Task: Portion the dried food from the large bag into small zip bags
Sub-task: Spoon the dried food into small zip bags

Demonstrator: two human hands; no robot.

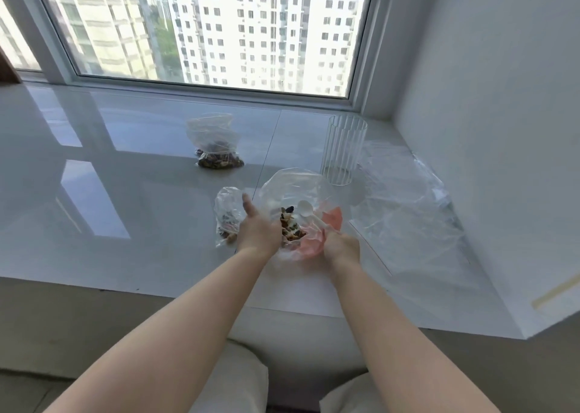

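Step in hand: scooping dried food out of the large bag [295,193], just below the frame's centre, on the white sill [125,218].
Left hand [259,230]: holds the bag's left rim, fingers tucked behind the plastic, thumb raised; mouth kept wide.
Right hand [340,249]: curled round the handle of a white spoon [306,209]; the bowl sits inside the bag, above the food [292,229], apparently unloaded.
Small zip bags: one part-filled bag [227,216] touches the left hand's outer side; another filled bag [218,144] stands farther back, centre frame.
Other: a ribbed clear cup [343,149] and empty plastic bags [405,208] at right.
Doing it well: I judge it best to dip the spoon deep, lift level, keep the rim taut, and bring the small bag's mouth close first.
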